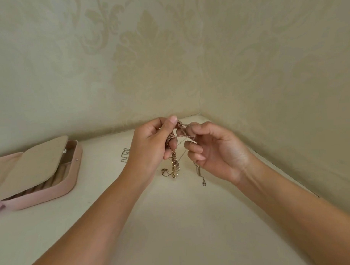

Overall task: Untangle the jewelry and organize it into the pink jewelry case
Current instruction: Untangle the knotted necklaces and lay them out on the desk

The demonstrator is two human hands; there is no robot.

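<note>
Pinching tangled chains (174,162), fingers of left hand (150,141), right hand (214,150), open pink case (43,198) aside

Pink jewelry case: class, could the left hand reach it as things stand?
Probably yes: nothing upright stands between the left hand and the pink jewelry case, though that hand grips the tangled chains.

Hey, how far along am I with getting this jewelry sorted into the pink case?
Done: the pink case lies open, and one thin chain lies apart on the table. In hand: the left hand grips the tangled bunch while the right hand pinches a strand of it. Left: the bunch is not yet untangled, and no chain shows inside the case.
</note>
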